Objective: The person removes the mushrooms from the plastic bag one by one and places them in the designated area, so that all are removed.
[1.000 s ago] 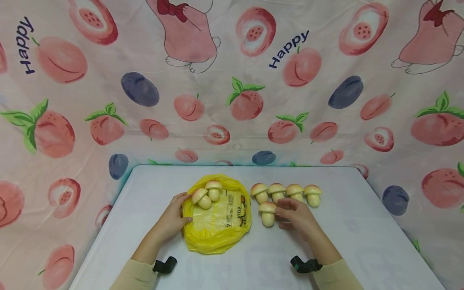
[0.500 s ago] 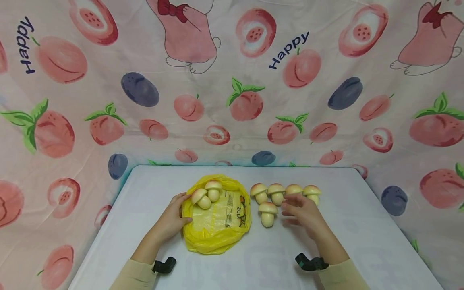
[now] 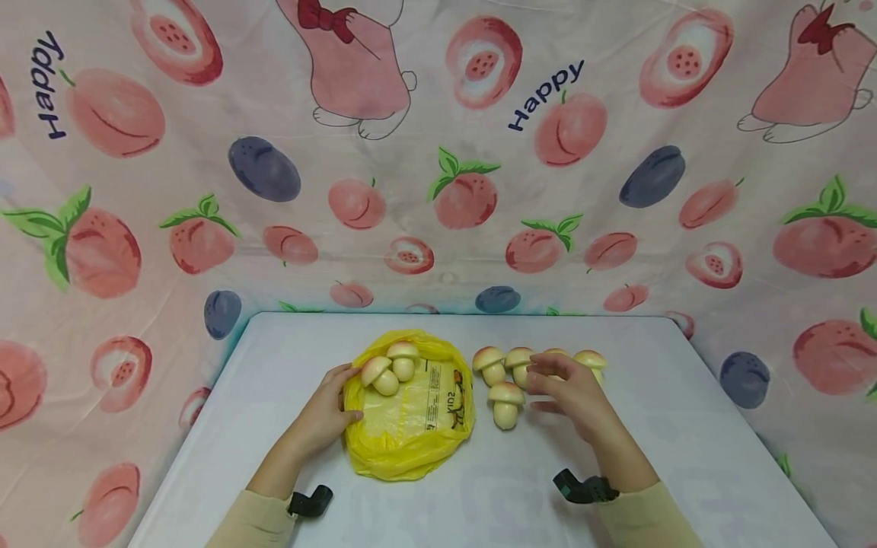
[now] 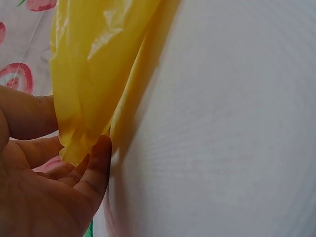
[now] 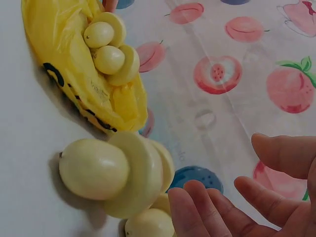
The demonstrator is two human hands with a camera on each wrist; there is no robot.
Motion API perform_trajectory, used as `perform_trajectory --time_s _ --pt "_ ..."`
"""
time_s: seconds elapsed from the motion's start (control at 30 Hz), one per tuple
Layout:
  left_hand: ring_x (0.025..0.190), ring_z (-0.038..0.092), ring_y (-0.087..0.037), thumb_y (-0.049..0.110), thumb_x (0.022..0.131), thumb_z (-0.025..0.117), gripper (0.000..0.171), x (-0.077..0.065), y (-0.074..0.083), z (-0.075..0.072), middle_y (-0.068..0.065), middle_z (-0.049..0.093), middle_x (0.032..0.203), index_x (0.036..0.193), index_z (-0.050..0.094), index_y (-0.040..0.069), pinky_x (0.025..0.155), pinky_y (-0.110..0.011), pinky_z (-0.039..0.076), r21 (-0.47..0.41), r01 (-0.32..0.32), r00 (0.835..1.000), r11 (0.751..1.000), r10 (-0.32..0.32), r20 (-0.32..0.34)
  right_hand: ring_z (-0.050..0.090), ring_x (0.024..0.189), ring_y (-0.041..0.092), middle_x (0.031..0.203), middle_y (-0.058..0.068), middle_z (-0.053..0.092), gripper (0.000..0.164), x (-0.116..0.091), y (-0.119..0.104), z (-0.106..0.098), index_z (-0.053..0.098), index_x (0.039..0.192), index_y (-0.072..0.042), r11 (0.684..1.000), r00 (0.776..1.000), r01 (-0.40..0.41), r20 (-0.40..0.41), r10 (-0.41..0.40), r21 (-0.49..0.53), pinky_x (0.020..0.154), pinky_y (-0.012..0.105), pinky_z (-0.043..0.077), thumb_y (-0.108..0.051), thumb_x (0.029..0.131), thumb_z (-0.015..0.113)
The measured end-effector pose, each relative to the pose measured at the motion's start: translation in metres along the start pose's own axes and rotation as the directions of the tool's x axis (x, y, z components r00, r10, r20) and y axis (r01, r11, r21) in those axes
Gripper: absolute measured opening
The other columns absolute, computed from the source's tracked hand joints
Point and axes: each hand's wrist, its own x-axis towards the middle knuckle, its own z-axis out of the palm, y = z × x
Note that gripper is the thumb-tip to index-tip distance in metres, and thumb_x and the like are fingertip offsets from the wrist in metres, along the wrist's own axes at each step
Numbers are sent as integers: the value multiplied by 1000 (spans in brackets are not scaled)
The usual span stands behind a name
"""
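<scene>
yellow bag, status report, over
Left hand holds yellow bag; right hand empty, open. Two mushrooms in bag, five others outside. Right hand partly hides back row.

I read "Happy" twice on the fruit-print cloth (image 3: 411, 183). "KIDS" on my yellow plastic bag (image 3: 404, 460); finer print (image 3: 434, 394) illegible.

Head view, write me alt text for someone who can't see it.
A person's left hand grips a yellow bag holding two mushroom-shaped pieces; the right hand, holding nothing, is beside five more on a white table.
</scene>
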Motion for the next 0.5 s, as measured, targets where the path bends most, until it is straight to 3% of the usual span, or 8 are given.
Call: perform_trajectory --time_s 0.23,0.5 --pt "166 21 -43 0 97 71 76 0 -1 1 -14 20 179 165 38 5 133 -62 19 -8 -1 1000 1000 1 2 76 105 22 143 27 62 55 3 -7 12 55 151 2 1000 999 26 25 -26 -5 87 44 68 -16 102 72" --pt "166 22 -44 2 97 73 77 -1 0 0 -14 21 178 165 38 5 133 -63 19 -4 -5 1000 1000 5 2 77 97 20 144 28 62 55 9 -13 31 57 149 2 1000 998 29 59 -28 -3 89 43 67 -18 100 74"
